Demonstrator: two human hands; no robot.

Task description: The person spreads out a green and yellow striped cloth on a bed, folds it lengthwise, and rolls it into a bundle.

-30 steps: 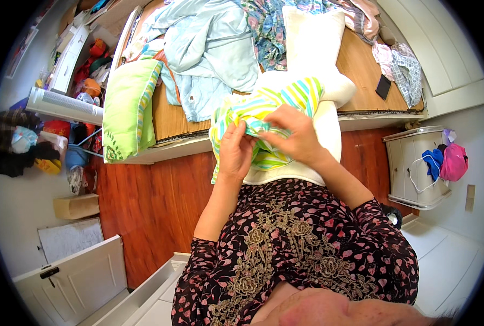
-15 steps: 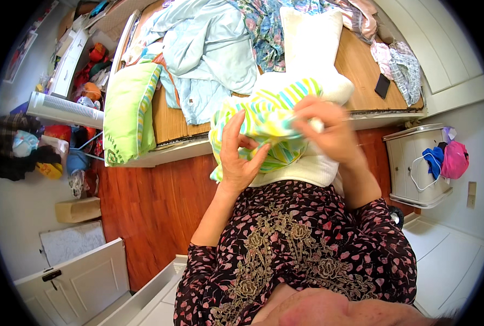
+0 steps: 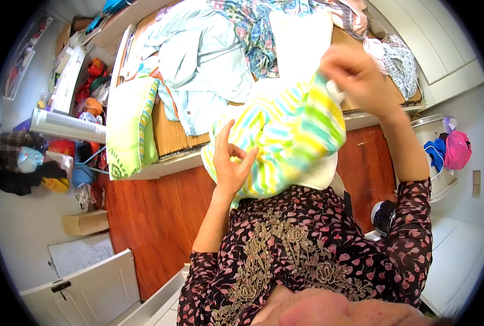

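Note:
A cloth striped in yellow, green, turquoise and white (image 3: 291,141) spreads over my lap and up toward the bed's edge. My right hand (image 3: 356,79), smeared by motion, is closed on its upper right edge and holds that edge raised. Against the cloth's left side rests my left hand (image 3: 232,165), with fingers and thumb apart and nothing visibly gripped. Beneath the cloth lies something cream-white and padded (image 3: 321,174), mostly covered. Left of it, on the bed's corner, sits a lime-green pillow (image 3: 129,125) with a similar striped side.
On the bed's slatted-looking brown mat (image 3: 174,138) are a pale blue quilt (image 3: 198,49), a blue flowered cloth (image 3: 261,41) and a cream-white pad (image 3: 302,38). A small white cabinet (image 3: 440,185) carries pink and blue items at the right. An open white door (image 3: 95,285) stands lower left.
My right hand has moved up and to the right, drawing the striped cloth's edge with it. The cloth has spread wider. My left hand has shifted only slightly.

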